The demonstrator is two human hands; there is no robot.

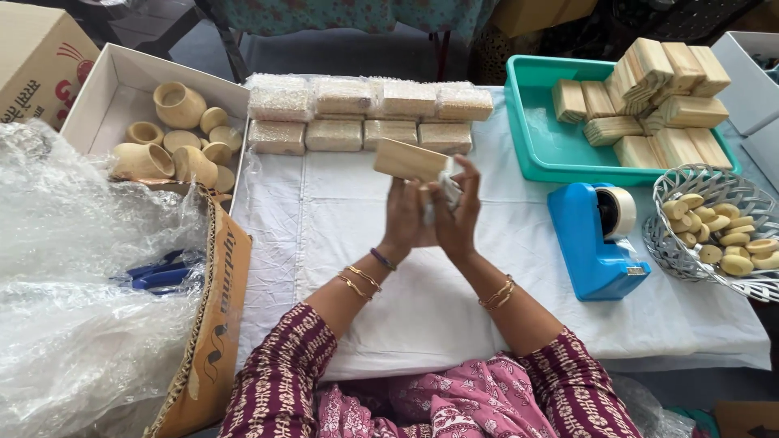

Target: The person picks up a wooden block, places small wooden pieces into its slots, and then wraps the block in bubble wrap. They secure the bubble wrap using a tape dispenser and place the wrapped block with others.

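Head view, one frame. Both hands are raised above the middle of the desk [365,243], which is covered with a white cloth. The left hand [403,215] and right hand [456,215] stand side by side, palms close together, fingers pointing up and away.

A wooden block [410,159], light tan and rectangular, sits at the fingertips of both hands, tilted slightly down to the right. The left hand's fingers are closed on the block's lower edge. The right hand pinches a scrap of clear wrap [446,191] just beneath the block's right end.

Behind the hands: a double row of wrapped blocks [369,113], well apart from the held block. Right of the hands: a blue tape dispenser [596,239]; beyond it a teal tray [535,154] of bare blocks and a white wire basket [690,264] of small wooden pieces.

Hard to read: how the wrap lies against the block, since the fingers cover the contact. The block's underside is hidden. The basket is cut off at the right edge of the frame. The left foreground is filled with bubble wrap [73,308], blurring a blue tool [158,272] under it.
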